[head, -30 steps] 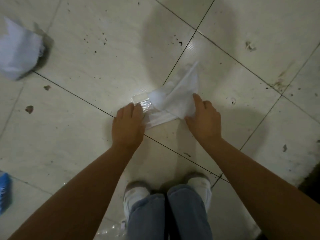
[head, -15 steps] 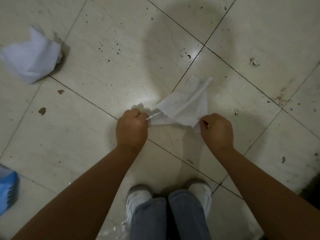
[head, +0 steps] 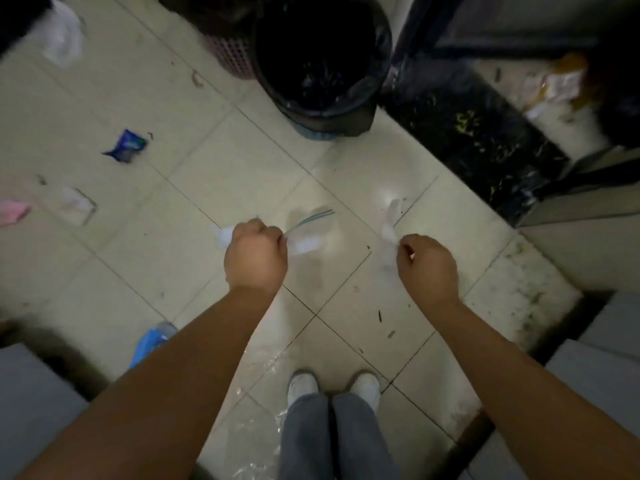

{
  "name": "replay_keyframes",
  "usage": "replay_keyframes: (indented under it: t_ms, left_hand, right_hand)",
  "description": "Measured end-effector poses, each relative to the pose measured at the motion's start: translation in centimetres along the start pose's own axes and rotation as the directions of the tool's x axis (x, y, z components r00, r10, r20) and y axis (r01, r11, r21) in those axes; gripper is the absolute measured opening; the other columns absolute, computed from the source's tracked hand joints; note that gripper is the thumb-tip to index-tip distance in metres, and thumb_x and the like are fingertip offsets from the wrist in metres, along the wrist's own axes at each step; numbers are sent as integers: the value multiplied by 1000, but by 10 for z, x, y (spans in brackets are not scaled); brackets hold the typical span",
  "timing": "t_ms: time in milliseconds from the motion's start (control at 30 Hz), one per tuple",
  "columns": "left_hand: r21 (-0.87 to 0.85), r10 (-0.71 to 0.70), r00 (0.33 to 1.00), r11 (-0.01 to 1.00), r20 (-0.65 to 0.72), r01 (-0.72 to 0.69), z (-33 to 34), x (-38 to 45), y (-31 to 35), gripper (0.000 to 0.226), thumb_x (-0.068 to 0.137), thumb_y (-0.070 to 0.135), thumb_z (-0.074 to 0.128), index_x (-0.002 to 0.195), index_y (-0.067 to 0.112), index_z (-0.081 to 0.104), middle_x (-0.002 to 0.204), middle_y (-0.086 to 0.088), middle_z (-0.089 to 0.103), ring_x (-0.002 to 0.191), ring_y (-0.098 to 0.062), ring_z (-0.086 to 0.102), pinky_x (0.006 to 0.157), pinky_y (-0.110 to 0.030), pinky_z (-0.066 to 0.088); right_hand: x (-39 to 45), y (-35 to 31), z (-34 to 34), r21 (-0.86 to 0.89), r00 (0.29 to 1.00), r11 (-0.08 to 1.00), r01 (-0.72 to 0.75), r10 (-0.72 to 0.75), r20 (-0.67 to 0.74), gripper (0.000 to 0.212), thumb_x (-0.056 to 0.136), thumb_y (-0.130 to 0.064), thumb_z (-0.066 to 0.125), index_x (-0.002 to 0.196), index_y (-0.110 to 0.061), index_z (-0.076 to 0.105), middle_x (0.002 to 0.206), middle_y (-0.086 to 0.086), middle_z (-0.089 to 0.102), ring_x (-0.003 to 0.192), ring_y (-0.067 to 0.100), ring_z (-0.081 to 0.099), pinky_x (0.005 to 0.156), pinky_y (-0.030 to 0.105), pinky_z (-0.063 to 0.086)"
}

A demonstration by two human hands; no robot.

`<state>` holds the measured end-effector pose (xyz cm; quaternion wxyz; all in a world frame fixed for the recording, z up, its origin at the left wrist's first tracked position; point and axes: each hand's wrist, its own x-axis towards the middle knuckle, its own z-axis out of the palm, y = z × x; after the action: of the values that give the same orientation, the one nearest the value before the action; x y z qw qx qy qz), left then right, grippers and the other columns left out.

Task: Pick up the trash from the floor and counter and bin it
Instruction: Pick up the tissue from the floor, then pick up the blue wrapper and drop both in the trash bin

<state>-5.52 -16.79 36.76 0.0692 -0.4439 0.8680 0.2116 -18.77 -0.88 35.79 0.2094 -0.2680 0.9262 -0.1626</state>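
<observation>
My left hand [head: 255,255] is closed on a clear plastic wrapper [head: 306,233] with a blue stripe, which sticks out on both sides of the fist. A white tissue [head: 390,221] hangs from the closed fingers of my right hand [head: 427,264]. Both hands are lifted above the tiled floor, about a forearm's length apart. Straight ahead stands a bin [head: 322,53] lined with a black bag, its mouth open. More trash lies on the floor to the left: a blue wrapper [head: 126,146], a clear packet [head: 78,205], a pink piece [head: 12,211] and white paper [head: 64,34].
A pink basket [head: 230,55] stands left of the bin. A black speckled sill [head: 481,140] runs to the right, with crumpled packaging [head: 554,86] beyond it. Clear plastic film [head: 263,441] and a blue bag [head: 150,341] lie near my white shoes [head: 332,388].
I have straightened up from the floor with both pieces in my hands, and they have come apart from each other. The view has swung up, so the bin now shows.
</observation>
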Motion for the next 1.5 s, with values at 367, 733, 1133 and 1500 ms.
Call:
replay_keyframes:
  t_ms: [367,733,1133,1500]
  left_hand:
    - [-274,-282,942,935,-183,227,-148,127,92,25,97,10,48,112,2,66,110,-20,68,106,-33,58,80,-36,46]
    - [-495,-652,753,627,90,602,-88,294,122,29,97,9,47,124,4,56,121,-17,65,111,-32,59,89,-33,49]
    - [-196,-630,690,672,357,714,0,231,46,52,101,23,41,148,10,24,158,-8,21,149,-24,10,121,-36,17]
    - [-393,-950,32,-97,310,914,-38,-34,-13,48,98,20,45,142,3,35,149,-13,39,143,-28,26,117,-38,25]
  right_hand:
    - [165,-113,-145,149,981,970,194,-195,-7,21,91,1,50,104,4,66,100,26,68,93,36,61,71,23,35]
    - [356,-124,-78,44,870,976,212,-209,447,20,91,3,45,97,5,65,101,26,66,97,32,60,74,22,38]
    - [350,-146,-14,-201,543,740,642,-254,801,44,96,-14,47,137,-3,38,147,17,37,136,29,35,112,33,28]
    - [120,-276,11,190,-179,0,982,-335,925,55,97,-30,44,144,-9,25,156,15,19,145,30,10,120,36,14]
